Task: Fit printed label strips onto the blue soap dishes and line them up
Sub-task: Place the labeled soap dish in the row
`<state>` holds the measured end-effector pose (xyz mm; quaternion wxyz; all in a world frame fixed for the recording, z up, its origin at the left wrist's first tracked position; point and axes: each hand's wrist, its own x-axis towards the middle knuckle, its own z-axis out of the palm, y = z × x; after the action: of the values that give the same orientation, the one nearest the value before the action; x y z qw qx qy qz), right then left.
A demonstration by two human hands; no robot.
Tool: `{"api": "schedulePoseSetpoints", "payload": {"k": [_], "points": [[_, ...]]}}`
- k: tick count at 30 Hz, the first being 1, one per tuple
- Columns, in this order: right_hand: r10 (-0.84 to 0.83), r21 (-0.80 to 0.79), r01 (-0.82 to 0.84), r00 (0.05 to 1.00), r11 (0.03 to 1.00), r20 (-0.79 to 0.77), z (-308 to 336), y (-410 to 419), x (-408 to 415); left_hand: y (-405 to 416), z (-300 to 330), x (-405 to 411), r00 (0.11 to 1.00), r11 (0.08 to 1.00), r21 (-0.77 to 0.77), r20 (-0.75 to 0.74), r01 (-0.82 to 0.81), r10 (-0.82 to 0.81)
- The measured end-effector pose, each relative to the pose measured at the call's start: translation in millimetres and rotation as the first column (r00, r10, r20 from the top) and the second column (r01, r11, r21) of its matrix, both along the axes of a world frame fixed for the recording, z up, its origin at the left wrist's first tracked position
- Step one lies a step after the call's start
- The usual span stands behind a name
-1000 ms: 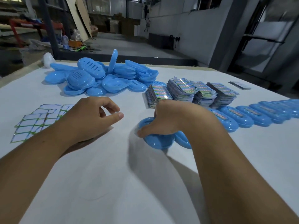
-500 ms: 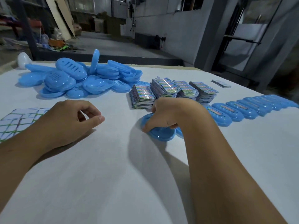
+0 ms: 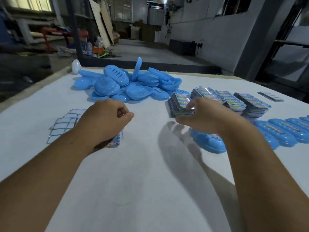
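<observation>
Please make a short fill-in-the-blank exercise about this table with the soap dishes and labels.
1. The right hand reaches to a stack of printed ___.
2. The soap dishes in the heap are ___ in colour.
3. The labelled dishes lie in a ___ on the right.

Missing words: labels; blue; row

White desk (image 3: 133, 190) fills the foreground, pale edge strip along its far and left sides. Behind it a grey concrete floor (image 3: 150, 52) runs back into a dim workshop hall. Grey wall (image 3: 217, 36) on the right, dark steel frame (image 3: 280, 42) beside it. Dark upright post (image 3: 76, 30) left of centre. Cardboard sheets (image 3: 102, 22) lean behind the post. Red metal rack (image 3: 55, 33) at left, blurred. Clutter and a plastic bottle (image 3: 89, 47) on the floor near the post. Window (image 3: 31, 4) top left gives daylight; rest is dim.
</observation>
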<state>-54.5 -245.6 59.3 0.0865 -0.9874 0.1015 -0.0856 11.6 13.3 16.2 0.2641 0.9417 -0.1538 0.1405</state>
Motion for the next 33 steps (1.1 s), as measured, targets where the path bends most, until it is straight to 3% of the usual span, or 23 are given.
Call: {"api": "schedulePoseSetpoints", "payload": {"k": [4,7,11,17,22,33], "points": [[0.299,0.123,-0.298,0.954,0.947,0.011,-18,48,8,15,6,7,0.974,0.971,0.083,0.073,-0.222,0.216],[0.385,0.142,-0.379,0.923,0.915,-0.017,-33,66,13,25,7,11,0.949,0.942,0.121,0.063,-0.314,0.308],[0.404,0.141,-0.401,0.915,0.905,0.012,-40,69,18,28,2,15,0.943,0.93,0.151,0.057,-0.334,0.329],[0.418,0.107,-0.418,0.908,0.902,0.027,-43,70,19,27,-8,39,0.947,0.948,-0.019,0.048,-0.318,0.318],[0.423,0.109,-0.424,0.906,0.899,0.031,-46,69,22,19,0,85,0.951,0.943,0.124,0.028,-0.308,0.306],[0.443,0.125,-0.441,0.896,0.889,0.01,-51,64,24,-3,22,144,0.958,0.963,0.165,-0.158,-0.215,0.241]]}}
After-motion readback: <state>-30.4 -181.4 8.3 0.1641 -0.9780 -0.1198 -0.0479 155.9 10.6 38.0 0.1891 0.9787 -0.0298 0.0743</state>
